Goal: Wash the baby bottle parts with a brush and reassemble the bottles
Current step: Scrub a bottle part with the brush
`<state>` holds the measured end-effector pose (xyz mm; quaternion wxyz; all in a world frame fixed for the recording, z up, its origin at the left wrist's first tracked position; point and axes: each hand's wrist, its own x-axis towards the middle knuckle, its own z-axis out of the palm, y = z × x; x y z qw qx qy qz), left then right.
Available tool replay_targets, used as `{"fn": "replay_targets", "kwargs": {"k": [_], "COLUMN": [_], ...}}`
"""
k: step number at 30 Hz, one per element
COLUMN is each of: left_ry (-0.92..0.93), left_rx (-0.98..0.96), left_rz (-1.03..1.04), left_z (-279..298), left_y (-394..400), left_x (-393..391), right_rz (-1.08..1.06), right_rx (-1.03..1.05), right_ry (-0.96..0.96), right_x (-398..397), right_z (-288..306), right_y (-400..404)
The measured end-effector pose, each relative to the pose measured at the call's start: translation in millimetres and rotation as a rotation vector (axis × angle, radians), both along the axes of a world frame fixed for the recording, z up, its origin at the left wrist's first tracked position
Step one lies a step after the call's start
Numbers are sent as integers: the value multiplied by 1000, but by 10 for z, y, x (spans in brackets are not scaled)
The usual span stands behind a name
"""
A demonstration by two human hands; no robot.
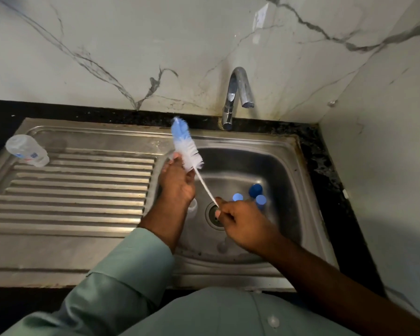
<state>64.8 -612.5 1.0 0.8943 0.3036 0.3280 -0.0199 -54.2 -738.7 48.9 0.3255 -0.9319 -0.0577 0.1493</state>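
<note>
White brush [188,151] pinched in right hand [240,220] grip, left hand [177,183] grip contents unclear, blue caps [255,190] blurred.

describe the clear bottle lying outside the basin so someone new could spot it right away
Start at the steel sink unit and follow its ribbed draining board to the far left corner. There a clear plastic baby bottle body lies on its side, with small blue and red print on its wall. Unlike the blue caps down in the basin, it is transparent and outside the bowl.
</note>
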Motion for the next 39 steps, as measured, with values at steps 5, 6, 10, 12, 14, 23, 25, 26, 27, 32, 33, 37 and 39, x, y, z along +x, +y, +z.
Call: {"fn": "replay_targets", "kwargs": {"k": [5, 6, 10, 12, 14, 23, 25, 26, 27, 32, 33, 37, 39], "left_ry": [-32, -46, -76, -67, -48, -13, 6, 15, 34, 114, 107, 80, 90], "left_rx": [-27, -56, -99, -103, -113, 126, 115, 107, 115, 133, 106, 37, -35], "left_rz": [-17, 19, 12, -1, 25, 22, 152, 175, 176, 88, 73, 11, 50], "left_z": [45, 66, 89, 84, 62, 113, 106, 91, 56, -88, -72, 2, 19], "left_y": [-58, -8, 48, 42, 92, 0, 148, 188, 206, 113, 92, -23, 6], "left_x": [-58, -25, -37, -57, -32, -96, -5, 13, 9, -66, -68, -83, -54], "right_rz": [-89, -73, -94, -113, -94, -102, -68, -81, -112, -109, -62, 15, -1], "right_rx": [38, 37, -33, -106, -105, 64, 84, 80, 68, -164, -255, -464, -471], "right_ry": [-42, -50, -68, -113, -119, -189, -190, -204, -233, -365, -337, -190, -179], "right_x": [172, 137, 61, 101, 71, 112, -35, -89, -105, -47, -43, 36, 101], "right_z": [-64, -91, -191, -208, -214, -302, -313, -302, -287, -202, -197, -182, -173], "right_y": [-48, -57, -172, -260, -289, -240, -274, -301, -322, -313, -293, -76, -16]}}
